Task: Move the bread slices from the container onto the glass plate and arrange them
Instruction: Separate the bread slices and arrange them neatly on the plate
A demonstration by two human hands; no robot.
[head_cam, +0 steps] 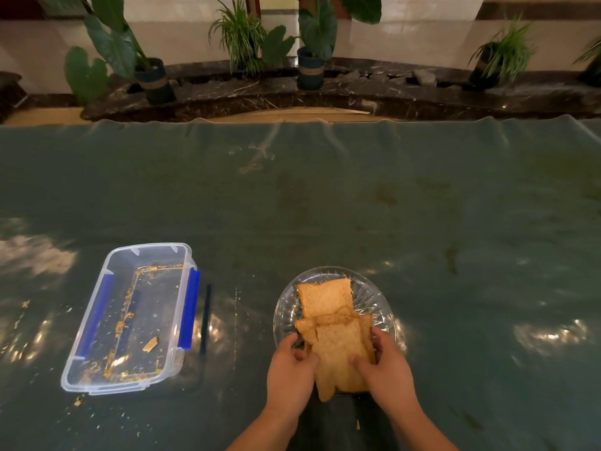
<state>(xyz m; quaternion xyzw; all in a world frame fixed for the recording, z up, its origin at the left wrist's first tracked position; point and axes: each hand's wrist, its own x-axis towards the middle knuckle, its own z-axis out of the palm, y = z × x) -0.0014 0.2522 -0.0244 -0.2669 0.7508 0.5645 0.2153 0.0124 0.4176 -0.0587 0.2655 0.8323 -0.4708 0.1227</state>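
A round cut-glass plate [286, 307] sits near the table's front, right of centre. A bread slice [325, 297] lies on its far half. A small stack of bread slices [338, 353] overlaps it and hangs over the plate's near rim. My left hand [291, 372] grips the stack's left edge and my right hand [385, 366] grips its right edge. The clear plastic container [107, 323] with blue clips stands to the left, holding only crumbs and small crust bits.
A dark thin stick [206, 317] lies just right of the container. Crumbs are scattered on the green plastic-covered table [325, 206] around the container. Potted plants [312, 60] line a dark stone ledge beyond the table's far edge.
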